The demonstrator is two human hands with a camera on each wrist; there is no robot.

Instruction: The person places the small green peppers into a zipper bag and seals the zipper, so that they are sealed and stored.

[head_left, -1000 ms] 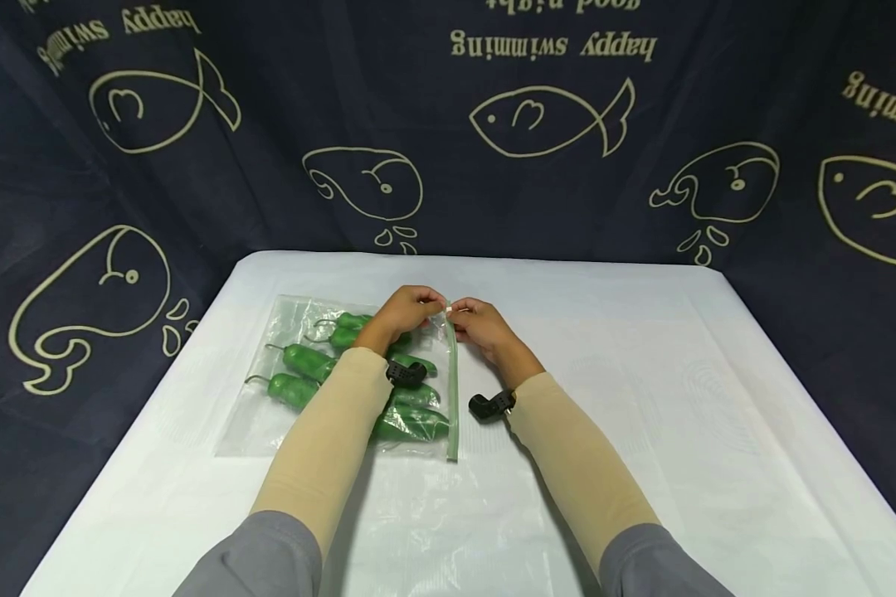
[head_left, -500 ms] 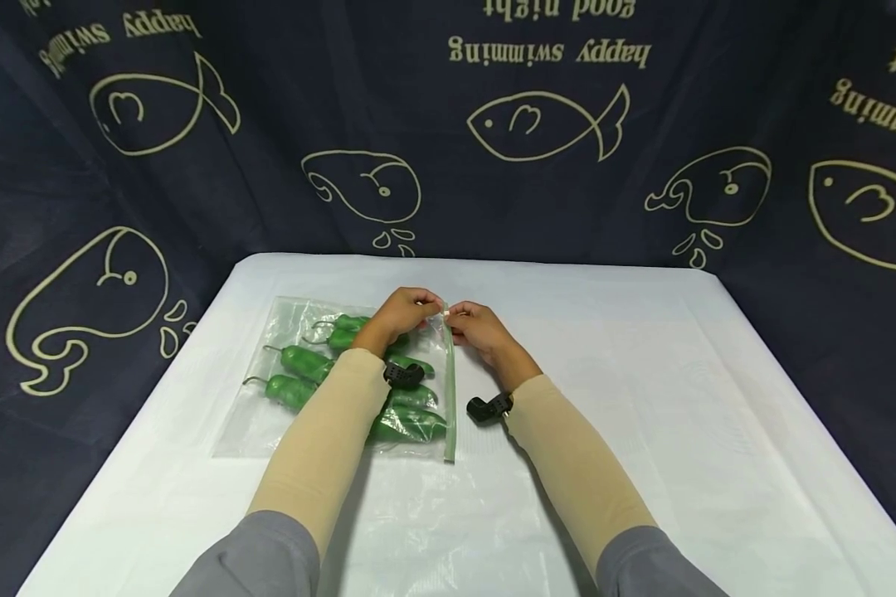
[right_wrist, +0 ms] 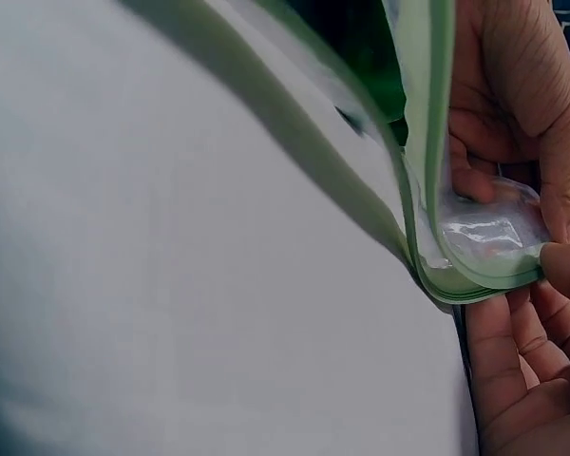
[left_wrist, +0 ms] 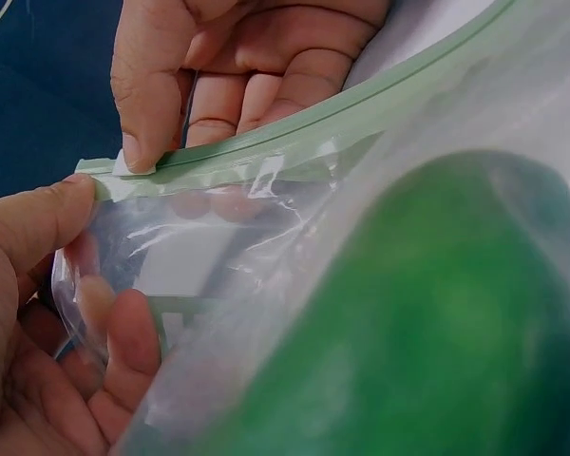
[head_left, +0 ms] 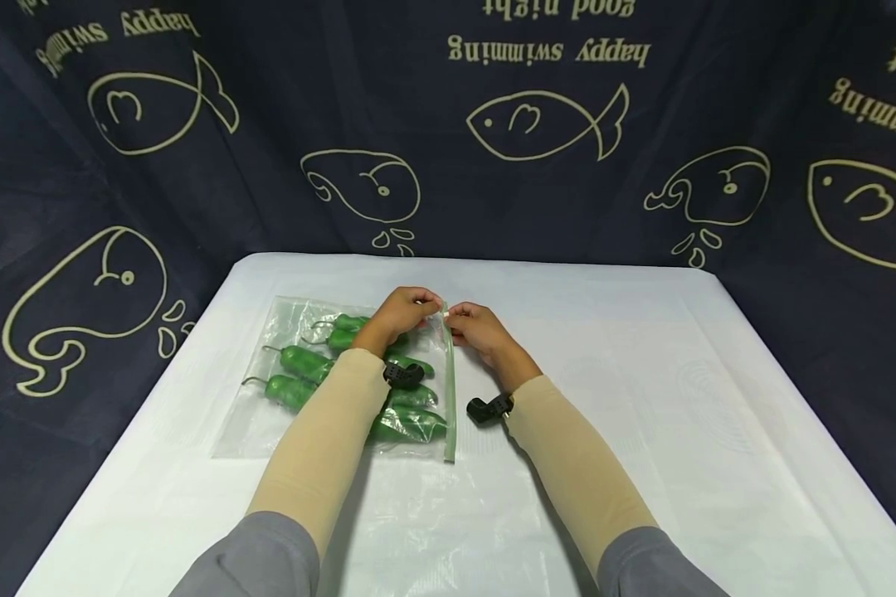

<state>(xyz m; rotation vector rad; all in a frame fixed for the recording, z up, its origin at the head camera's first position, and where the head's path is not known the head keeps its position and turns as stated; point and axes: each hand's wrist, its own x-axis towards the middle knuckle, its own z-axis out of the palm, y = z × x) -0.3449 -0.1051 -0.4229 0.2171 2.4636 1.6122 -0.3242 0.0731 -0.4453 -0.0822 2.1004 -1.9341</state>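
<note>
A clear zip bag (head_left: 250, 427) lies flat on the table, with several green peppers (head_left: 306, 363) inside. Its green zip strip (head_left: 450, 406) runs along the right side. At the bag's far right corner my left hand (head_left: 405, 312) pinches the plastic just below the strip's end. My right hand (head_left: 484, 330) pinches the small white slider (left_wrist: 123, 165) at that same end, thumb on top and fingers beneath. The right wrist view shows the two green edges (right_wrist: 427, 114) of the mouth spread apart, meeting at the pinched corner. My left forearm hides part of the peppers.
A white cloth covers the table (head_left: 605, 398), and its surface stretches away to the right of the bag. Behind it hangs a dark blue curtain (head_left: 433, 215) with fish and whale drawings. A black camera sits on each wrist.
Both hands hold the same corner throughout. The whole head view has shifted very slightly; otherwise the bag, the slider and the peppers look unmoved.
</note>
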